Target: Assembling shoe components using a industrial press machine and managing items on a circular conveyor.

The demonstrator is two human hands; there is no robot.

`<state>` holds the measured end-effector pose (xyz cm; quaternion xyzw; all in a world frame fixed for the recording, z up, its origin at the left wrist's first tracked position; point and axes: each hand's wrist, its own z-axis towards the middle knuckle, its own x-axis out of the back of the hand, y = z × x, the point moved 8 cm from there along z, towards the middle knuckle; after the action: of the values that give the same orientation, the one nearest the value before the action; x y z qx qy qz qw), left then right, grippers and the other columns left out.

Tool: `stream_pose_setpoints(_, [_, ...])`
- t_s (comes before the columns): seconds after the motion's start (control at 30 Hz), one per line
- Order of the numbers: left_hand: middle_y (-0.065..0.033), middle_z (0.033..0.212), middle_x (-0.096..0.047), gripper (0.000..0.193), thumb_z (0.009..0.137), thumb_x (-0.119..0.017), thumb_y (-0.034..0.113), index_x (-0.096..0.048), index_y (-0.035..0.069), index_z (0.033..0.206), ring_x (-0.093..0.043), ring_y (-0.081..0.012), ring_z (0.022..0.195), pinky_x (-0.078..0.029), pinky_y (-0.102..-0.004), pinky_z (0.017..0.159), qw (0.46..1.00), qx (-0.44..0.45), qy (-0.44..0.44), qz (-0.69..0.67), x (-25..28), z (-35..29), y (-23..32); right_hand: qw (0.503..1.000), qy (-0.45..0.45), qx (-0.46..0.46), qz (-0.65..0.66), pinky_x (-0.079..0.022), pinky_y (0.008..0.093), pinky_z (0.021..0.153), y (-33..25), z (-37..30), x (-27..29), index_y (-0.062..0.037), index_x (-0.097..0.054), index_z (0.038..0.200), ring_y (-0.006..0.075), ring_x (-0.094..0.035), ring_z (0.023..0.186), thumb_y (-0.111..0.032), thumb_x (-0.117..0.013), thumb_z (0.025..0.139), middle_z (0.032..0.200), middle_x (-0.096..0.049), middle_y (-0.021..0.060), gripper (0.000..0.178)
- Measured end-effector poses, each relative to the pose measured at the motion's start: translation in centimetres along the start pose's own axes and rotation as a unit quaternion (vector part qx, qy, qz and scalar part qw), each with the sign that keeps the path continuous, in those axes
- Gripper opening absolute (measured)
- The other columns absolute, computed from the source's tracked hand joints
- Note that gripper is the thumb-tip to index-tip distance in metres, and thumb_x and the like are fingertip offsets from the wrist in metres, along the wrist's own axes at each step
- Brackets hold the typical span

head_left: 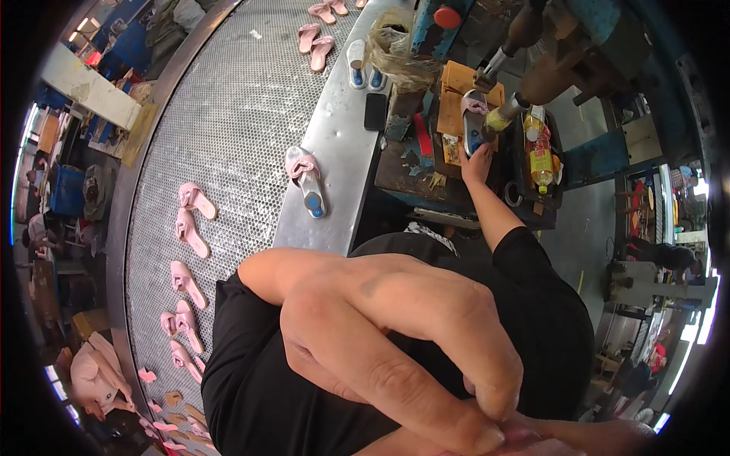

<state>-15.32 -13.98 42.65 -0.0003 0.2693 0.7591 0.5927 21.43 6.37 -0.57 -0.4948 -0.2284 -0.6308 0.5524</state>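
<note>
At the press machine [532, 64], my right hand [477, 162] grips the heel end of a slide sandal [473, 125] with a pink strap and a blue patch on its insole. The sandal lies beneath the machine's metal heads, over tan pads [450, 106]. My left hand [395, 342] looms large and close, its fingers bent and their tips pressed together low in the view. Whatever may be between those tips is hidden. Another pink-strapped slide sandal [308, 182] rests on the steel ledge [304, 232] to the left of the machine.
Several pink sandals [190, 235] lie on the mesh conveyor [228, 114] at left. On the ledge are a black phone [375, 112] and silvery shoes with blue insoles [357, 68]. A bottle with yellow liquid [541, 167] sits in a dark tray [553, 199] right of the machine.
</note>
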Motion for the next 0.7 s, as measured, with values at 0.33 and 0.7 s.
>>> stream_pose_setpoints(0.33, [-0.0145, 0.104, -0.057, 0.024, 0.085, -0.066, 0.011, -0.061, -0.003, 0.104, -0.059, -0.0218, 0.084, -0.05, -0.0306, 0.074, 0.994, -0.046, 0.045, 0.086, 6.8, -6.3, 1.1, 0.977, 0.078, 0.005, 0.2, -0.034, 0.0437, 0.104, 2.7, 0.2, -0.1, 0.0108, -0.03, 0.134, 0.0386, -0.044, 0.124, -0.039, -0.071, 0.081, 0.131, -0.043, 0.03, 0.083])
stream_pose_setpoints(0.7, [-0.0104, 0.114, -0.059, 0.051, 0.078, -0.07, 0.012, -0.056, 0.005, 0.126, -0.061, -0.0138, 0.085, -0.051, -0.027, 0.071, 0.574, 0.359, 0.571, 0.464, 32.0, -49.9, 0.1, 0.981, 0.073, -0.013, 0.177, -0.04, 0.043, 0.096, 0.6, 1.3, 4.5, 0.005, -0.04, 0.131, 0.04, -0.051, 0.115, -0.043, -0.068, 0.083, 0.126, -0.051, 0.0257, 0.074])
